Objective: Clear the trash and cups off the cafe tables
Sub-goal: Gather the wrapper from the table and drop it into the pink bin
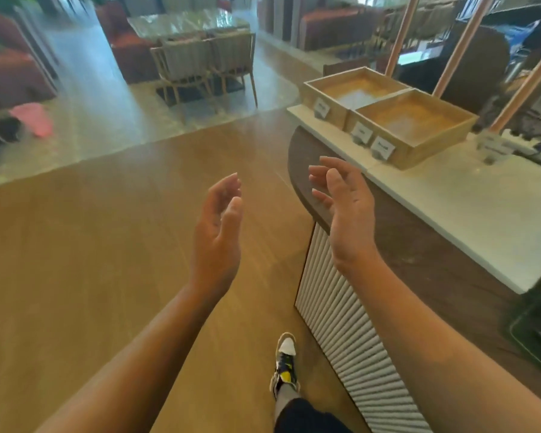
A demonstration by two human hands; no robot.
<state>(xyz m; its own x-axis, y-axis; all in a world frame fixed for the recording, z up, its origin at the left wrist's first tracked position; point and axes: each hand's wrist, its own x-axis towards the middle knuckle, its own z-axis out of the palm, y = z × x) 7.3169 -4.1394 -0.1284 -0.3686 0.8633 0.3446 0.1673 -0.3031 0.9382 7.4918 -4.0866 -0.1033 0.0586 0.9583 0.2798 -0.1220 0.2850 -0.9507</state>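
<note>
1. The left hand [216,228] is raised over the wooden floor [75,245], palm turned inward, fingers loosely curled and a little apart, holding nothing
2. The right hand [344,207] is raised beside it, palm facing the left hand, fingers spread and slightly bent, also holding nothing; the two hands are apart
3. The right hand is near the rounded end of a counter [450,207] with a pale top and a ribbed white front
4. Two shallow wooden trays [397,120] sit side by side on the counter, with small label cards [382,147] on their fronts
5. A cafe table [185,23] with chairs [200,64] stands well away across the room; the blur hides whether any cups or trash lie on it
6. One shoe [284,364] shows on the floor below the arms
</note>
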